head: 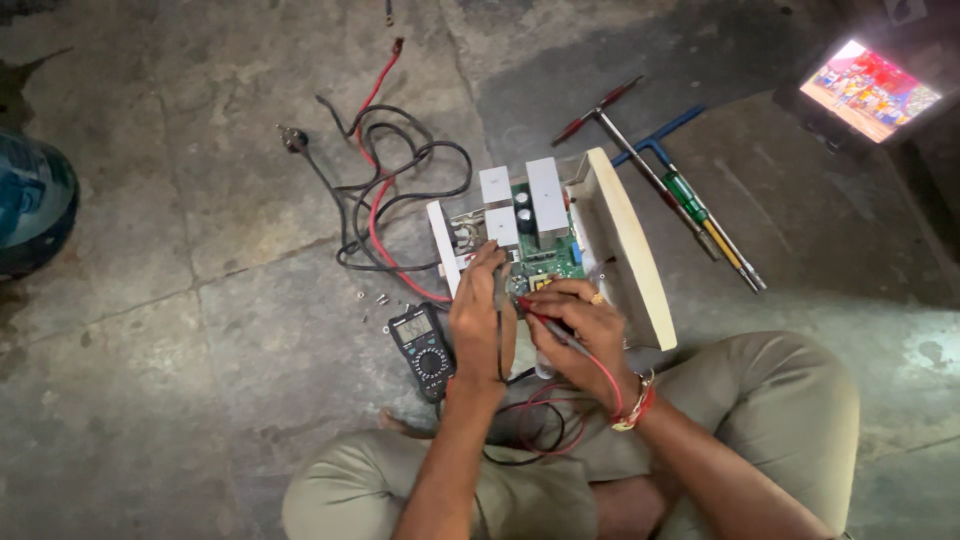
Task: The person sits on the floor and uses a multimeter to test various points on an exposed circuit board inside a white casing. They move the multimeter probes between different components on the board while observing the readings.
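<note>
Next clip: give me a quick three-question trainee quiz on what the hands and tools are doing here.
1. True or false: the right hand holds the red probe on the green circuit board.
2. Where is the multimeter? A) on the floor beside the left hand B) on the person's lap C) on the tablet
3. Which tools lie on the floor beyond the white casing?

Key: 1 true; 2 A; 3 the T-handle wrenches and a screwdriver.
</note>
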